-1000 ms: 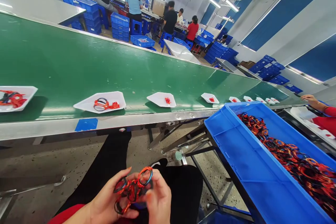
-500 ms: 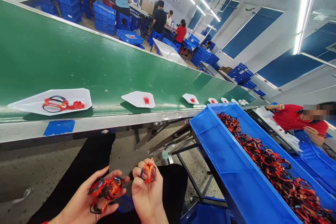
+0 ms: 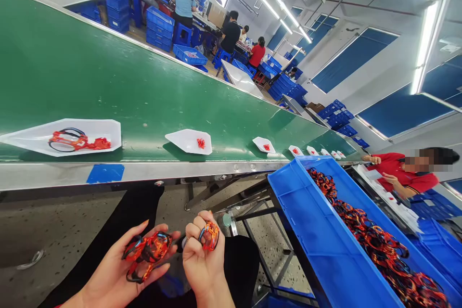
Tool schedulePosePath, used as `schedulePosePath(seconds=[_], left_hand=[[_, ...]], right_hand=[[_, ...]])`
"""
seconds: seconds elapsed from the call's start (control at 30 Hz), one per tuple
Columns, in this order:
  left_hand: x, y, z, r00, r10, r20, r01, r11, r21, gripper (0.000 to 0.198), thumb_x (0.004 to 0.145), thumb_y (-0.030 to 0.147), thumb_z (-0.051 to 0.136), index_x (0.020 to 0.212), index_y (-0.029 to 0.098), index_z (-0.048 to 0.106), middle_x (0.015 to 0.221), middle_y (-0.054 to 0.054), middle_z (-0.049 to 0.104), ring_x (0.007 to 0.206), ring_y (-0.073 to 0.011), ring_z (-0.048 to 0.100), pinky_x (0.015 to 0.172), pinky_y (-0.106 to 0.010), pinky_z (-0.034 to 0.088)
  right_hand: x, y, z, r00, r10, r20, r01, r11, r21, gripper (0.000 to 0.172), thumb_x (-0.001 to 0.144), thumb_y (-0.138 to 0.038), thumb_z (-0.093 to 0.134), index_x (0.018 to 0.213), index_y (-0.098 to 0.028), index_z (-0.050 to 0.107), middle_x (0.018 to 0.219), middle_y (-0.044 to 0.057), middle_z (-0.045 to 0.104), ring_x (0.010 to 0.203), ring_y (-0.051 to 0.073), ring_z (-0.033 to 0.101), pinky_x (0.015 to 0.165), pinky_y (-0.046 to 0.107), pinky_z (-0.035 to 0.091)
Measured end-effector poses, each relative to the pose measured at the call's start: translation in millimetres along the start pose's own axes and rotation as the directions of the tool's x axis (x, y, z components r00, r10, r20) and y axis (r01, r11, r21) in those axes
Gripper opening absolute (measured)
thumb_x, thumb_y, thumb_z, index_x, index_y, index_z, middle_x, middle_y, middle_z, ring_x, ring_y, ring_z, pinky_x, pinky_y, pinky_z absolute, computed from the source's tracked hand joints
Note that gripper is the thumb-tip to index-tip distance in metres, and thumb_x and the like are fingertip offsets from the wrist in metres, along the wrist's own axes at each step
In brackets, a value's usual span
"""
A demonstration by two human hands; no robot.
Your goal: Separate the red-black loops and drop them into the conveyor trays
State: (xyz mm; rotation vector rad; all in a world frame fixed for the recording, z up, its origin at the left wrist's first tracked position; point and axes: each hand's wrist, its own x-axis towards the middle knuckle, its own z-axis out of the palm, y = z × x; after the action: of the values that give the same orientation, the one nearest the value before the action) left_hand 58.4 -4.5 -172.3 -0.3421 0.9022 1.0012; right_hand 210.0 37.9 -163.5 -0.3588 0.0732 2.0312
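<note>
The left hand point(image 3: 119, 274) lies palm-up, fingers spread, under a bundle of bands point(image 3: 146, 250), while the right hand point(image 3: 202, 262) just beside it pinches a single band point(image 3: 210, 235), both over the lap, below the belt edge point(image 3: 202, 168) and left of the bin point(image 3: 310, 231).

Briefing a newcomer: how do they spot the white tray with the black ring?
On the long green conveyor belt, look just behind the blue tape patch on its steel edge. The wide white tray there holds a black ring and red-orange straps; trays further right hold only a small red piece.
</note>
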Motion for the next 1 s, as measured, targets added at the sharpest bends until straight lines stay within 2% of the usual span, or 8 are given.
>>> schedulePosePath(seconds=[0.17, 0.27, 0.33, 0.4, 0.57, 0.83, 0.9, 1.0], left_hand=[[-6.4, 10.2, 5.7, 0.995, 0.079, 0.058, -0.071, 0.990, -0.119, 0.047, 0.065, 0.024, 0.071, 0.110, 0.013, 0.061, 0.113, -0.021, 0.064, 0.107, -0.0402, 0.056, 0.081, -0.053, 0.051], [-15.3, 19.1, 11.9, 0.986, 0.140, 0.088, -0.124, 0.979, -0.161, 0.048, 0.067, 0.024, 0.069, 0.113, 0.014, 0.060, 0.117, -0.021, 0.062, 0.109, -0.0396, 0.055, 0.083, -0.054, 0.050], [-20.1, 24.5, 15.6, 0.980, 0.172, 0.100, -0.153, 0.972, -0.176, 0.048, 0.068, 0.025, 0.067, 0.115, 0.013, 0.059, 0.118, -0.022, 0.061, 0.109, -0.0389, 0.055, 0.083, -0.054, 0.050], [-22.3, 28.1, 18.3, 0.972, 0.204, 0.115, -0.180, 0.965, -0.191, 0.049, 0.070, 0.026, 0.066, 0.116, 0.013, 0.058, 0.120, -0.023, 0.060, 0.110, -0.0385, 0.054, 0.085, -0.054, 0.050], [-18.1, 28.5, 19.9, 0.956, 0.254, 0.147, -0.220, 0.951, -0.217, 0.048, 0.072, 0.026, 0.064, 0.117, 0.012, 0.057, 0.121, -0.022, 0.059, 0.112, -0.0375, 0.053, 0.089, -0.054, 0.047], [-9.9, 24.0, 22.0, 0.958, 0.274, 0.084, -0.261, 0.954, -0.145, 0.037, 0.072, 0.025, 0.064, 0.107, 0.014, 0.064, 0.105, -0.016, 0.069, 0.091, -0.0289, 0.065, 0.080, -0.044, 0.053], [-9.5, 21.5, 23.5, 0.962, 0.257, 0.096, -0.244, 0.961, -0.133, 0.037, 0.072, 0.027, 0.063, 0.107, 0.013, 0.064, 0.108, -0.017, 0.068, 0.097, -0.0307, 0.063, 0.081, -0.046, 0.053], [-10.6, 16.1, 25.0, 0.968, 0.240, 0.077, -0.229, 0.966, -0.122, 0.034, 0.072, 0.028, 0.064, 0.103, 0.013, 0.066, 0.107, -0.016, 0.068, 0.101, -0.0338, 0.061, 0.086, -0.054, 0.049]], right_hand=[[33.1, -17.9, 49.3, 0.987, -0.157, 0.021, 0.145, 0.838, -0.526, 0.012, 0.077, -0.028, 0.062, 0.079, -0.019, 0.054, 0.065, -0.004, 0.043, 0.055, 0.008, 0.042, 0.044, 0.015, 0.035], [72.5, -24.3, 90.1, 0.916, -0.261, 0.305, 0.383, 0.346, -0.856, 0.010, 0.082, -0.029, 0.054, 0.086, -0.020, 0.056, 0.068, -0.003, 0.049, 0.060, 0.010, 0.048, 0.056, 0.021, 0.043], [102.0, -24.1, 111.9, 0.846, -0.198, 0.496, 0.483, -0.112, -0.869, 0.014, 0.087, -0.026, 0.045, 0.092, -0.019, 0.057, 0.075, 0.000, 0.056, 0.066, 0.012, 0.053, 0.063, 0.024, 0.046], [125.9, -22.2, 126.3, 0.813, -0.075, 0.577, 0.506, -0.398, -0.765, 0.017, 0.086, -0.020, 0.043, 0.092, -0.018, 0.059, 0.085, 0.003, 0.062, 0.076, 0.014, 0.057, 0.071, 0.027, 0.047], [117.6, -16.9, 133.2, 0.778, 0.083, 0.623, 0.550, -0.569, -0.611, 0.021, 0.082, -0.015, 0.051, 0.097, -0.020, 0.064, 0.100, 0.005, 0.064, 0.094, 0.018, 0.056, 0.089, 0.032, 0.040], [13.1, 13.4, 66.0, 0.944, 0.078, 0.321, 0.317, -0.487, -0.814, 0.010, 0.080, -0.029, 0.061, 0.083, -0.021, 0.065, 0.062, -0.004, 0.055, 0.053, 0.009, 0.045, 0.052, 0.021, 0.034], [8.2, 14.6, 46.2, 0.970, -0.036, 0.241, 0.218, -0.312, -0.925, 0.019, 0.084, -0.032, 0.056, 0.074, -0.017, 0.062, 0.061, -0.003, 0.052, 0.051, 0.007, 0.041, 0.049, 0.021, 0.031], [8.2, 7.3, 28.4, 0.998, -0.065, 0.020, 0.029, 0.149, -0.988, 0.027, 0.085, -0.040, 0.054, 0.072, -0.016, 0.056, 0.051, -0.007, 0.042, 0.041, 0.004, 0.026, 0.039, 0.019, 0.020]])
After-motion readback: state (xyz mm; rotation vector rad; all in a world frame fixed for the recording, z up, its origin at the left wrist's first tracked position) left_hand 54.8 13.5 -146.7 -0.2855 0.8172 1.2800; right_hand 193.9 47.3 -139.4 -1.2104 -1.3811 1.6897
